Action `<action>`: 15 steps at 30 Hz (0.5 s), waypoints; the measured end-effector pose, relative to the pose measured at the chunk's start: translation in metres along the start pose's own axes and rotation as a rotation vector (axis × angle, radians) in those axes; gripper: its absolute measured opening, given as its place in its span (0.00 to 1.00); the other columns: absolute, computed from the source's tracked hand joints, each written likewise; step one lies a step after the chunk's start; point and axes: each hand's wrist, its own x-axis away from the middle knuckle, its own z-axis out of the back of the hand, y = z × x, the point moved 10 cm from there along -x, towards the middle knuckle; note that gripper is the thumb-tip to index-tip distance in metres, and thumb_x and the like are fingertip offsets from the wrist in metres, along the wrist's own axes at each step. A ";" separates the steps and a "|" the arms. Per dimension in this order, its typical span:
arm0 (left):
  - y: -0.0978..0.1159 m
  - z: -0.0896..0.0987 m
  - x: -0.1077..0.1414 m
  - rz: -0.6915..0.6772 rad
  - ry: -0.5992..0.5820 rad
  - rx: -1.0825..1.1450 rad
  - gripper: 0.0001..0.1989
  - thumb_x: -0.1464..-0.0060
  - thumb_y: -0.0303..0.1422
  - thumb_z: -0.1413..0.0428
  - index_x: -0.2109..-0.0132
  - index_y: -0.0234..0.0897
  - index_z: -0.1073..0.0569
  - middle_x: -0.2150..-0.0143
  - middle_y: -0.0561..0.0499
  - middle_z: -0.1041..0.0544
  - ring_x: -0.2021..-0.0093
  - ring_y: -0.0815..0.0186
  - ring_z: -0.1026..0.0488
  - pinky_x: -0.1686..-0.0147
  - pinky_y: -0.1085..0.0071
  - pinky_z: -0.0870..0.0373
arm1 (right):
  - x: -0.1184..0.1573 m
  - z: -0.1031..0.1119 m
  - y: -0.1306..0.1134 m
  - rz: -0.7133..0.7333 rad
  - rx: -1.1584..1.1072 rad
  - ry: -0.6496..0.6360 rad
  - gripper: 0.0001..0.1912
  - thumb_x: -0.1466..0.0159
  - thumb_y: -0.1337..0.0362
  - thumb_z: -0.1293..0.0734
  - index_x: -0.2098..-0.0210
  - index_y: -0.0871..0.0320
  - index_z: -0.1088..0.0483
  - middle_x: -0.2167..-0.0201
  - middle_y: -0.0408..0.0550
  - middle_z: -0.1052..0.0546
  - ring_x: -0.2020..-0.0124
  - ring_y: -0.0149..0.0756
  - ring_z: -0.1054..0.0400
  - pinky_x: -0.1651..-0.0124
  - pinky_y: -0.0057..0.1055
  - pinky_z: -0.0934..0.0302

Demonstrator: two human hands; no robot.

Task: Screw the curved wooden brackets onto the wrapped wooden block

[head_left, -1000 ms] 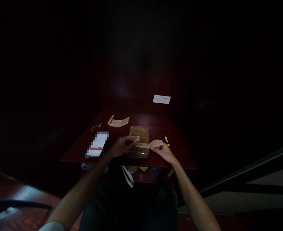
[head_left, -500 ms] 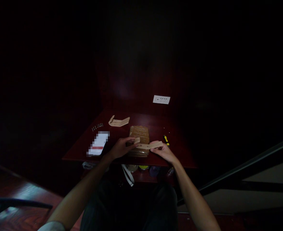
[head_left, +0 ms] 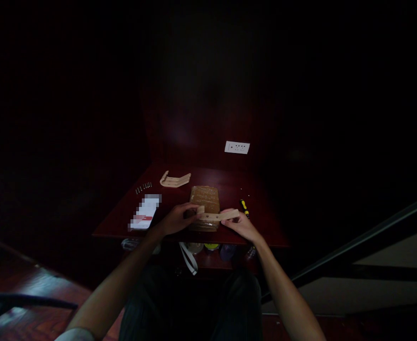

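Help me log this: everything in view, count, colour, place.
desk: one, dark red, centre
bent wooden strip: one, tan, in both hands
other wooden strips: several, tan, back left
wrapped package: one, brown, beneath strip
screws: several, metallic, left
phone: one, white-screened, left
screwdriver: one, yellow-black, right
specks: two, white, right
power socket: one, white, wall
strap: one, white, under desk
containers: several, one yellow-green, under desk
floor: one, reddish, lower left
legs: two, dark, bottom
left hand, right hand: two, bare, centre

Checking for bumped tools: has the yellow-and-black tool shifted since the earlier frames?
No. Against the wall socket, the yellow-and-black tool shows no visible shift: same spot on the table, below and slightly right.
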 end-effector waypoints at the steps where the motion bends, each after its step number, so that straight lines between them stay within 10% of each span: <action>1: 0.000 0.001 0.000 -0.005 0.008 -0.028 0.17 0.45 0.41 0.45 0.51 0.40 0.27 0.52 0.49 0.25 0.53 0.62 0.28 0.50 0.65 0.34 | 0.000 0.000 0.000 -0.006 0.008 0.001 0.17 0.43 0.55 0.31 0.56 0.55 0.29 0.57 0.48 0.25 0.62 0.36 0.31 0.59 0.34 0.37; 15: -0.005 -0.004 -0.001 -0.012 0.015 -0.176 0.15 0.48 0.40 0.43 0.54 0.41 0.27 0.57 0.50 0.28 0.57 0.62 0.30 0.54 0.66 0.34 | -0.001 -0.005 -0.008 0.057 0.028 0.029 0.17 0.44 0.56 0.30 0.56 0.56 0.28 0.57 0.48 0.28 0.61 0.35 0.33 0.60 0.32 0.38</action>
